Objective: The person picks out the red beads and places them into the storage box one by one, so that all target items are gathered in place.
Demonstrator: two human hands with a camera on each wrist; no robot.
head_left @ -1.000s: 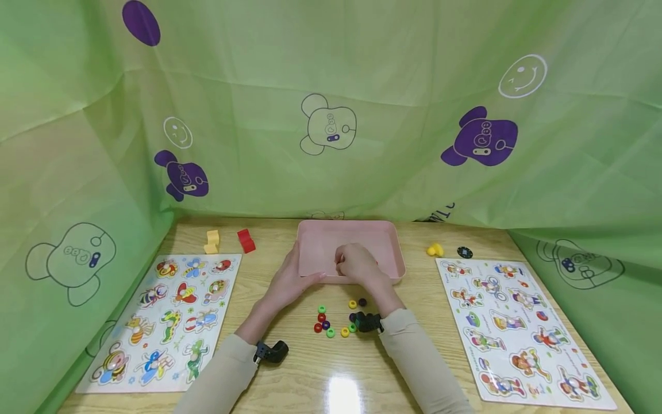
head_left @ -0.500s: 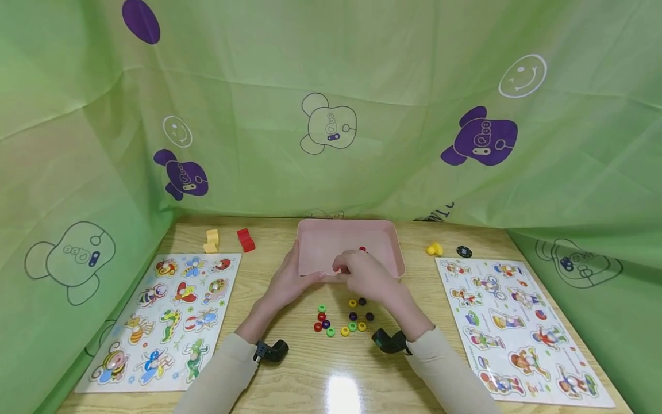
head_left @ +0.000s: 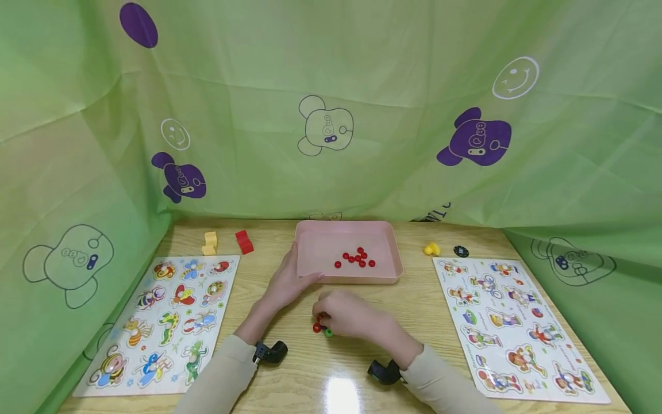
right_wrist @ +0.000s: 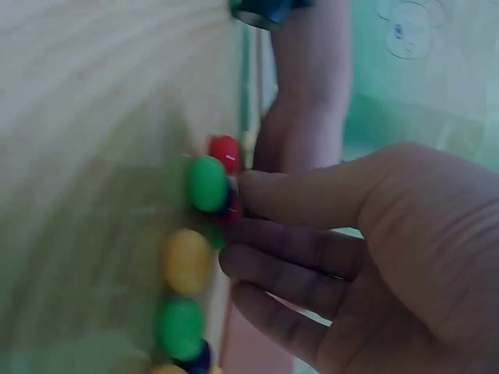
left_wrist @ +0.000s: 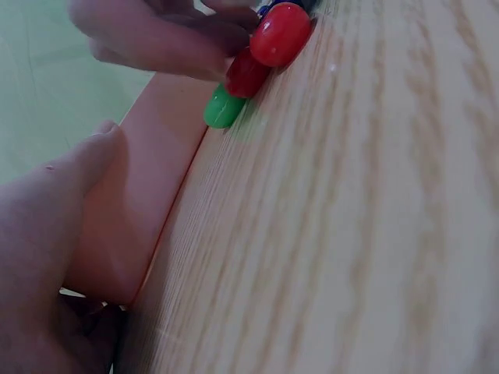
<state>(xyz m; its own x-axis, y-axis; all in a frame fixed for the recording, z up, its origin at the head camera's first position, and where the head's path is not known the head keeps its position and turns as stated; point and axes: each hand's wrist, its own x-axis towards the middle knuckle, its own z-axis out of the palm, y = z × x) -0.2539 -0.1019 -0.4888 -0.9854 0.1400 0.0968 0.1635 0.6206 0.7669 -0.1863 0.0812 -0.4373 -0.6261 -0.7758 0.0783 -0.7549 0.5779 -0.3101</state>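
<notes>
My left hand (head_left: 285, 286) grips the near left corner of a pink tray (head_left: 331, 236), its thumb along the front wall. Inside the tray lie several red ring beads (head_left: 360, 250). On the table before it, my right hand (head_left: 343, 313) pinches a red bead (left_wrist: 248, 74) between thumb and fingertips. Beside that one sit another red bead (left_wrist: 281, 35) and a green bead (left_wrist: 224, 107). Close by in the right wrist view are a second green bead (right_wrist: 208, 184) and a yellow bead (right_wrist: 187, 261). In the head view the right hand hides most of the loose beads.
Picture puzzle boards lie at left (head_left: 170, 322) and right (head_left: 512, 328). Behind the left board stand a yellow block (head_left: 210, 243) and a red block (head_left: 245, 242). A small yellow piece (head_left: 431, 249) and a black chip (head_left: 461, 251) lie right of the tray.
My right hand has moved out of the tray toward me, down to the loose beads on the table. The red beads inside the tray now show. The left hand has stayed at the tray's corner.
</notes>
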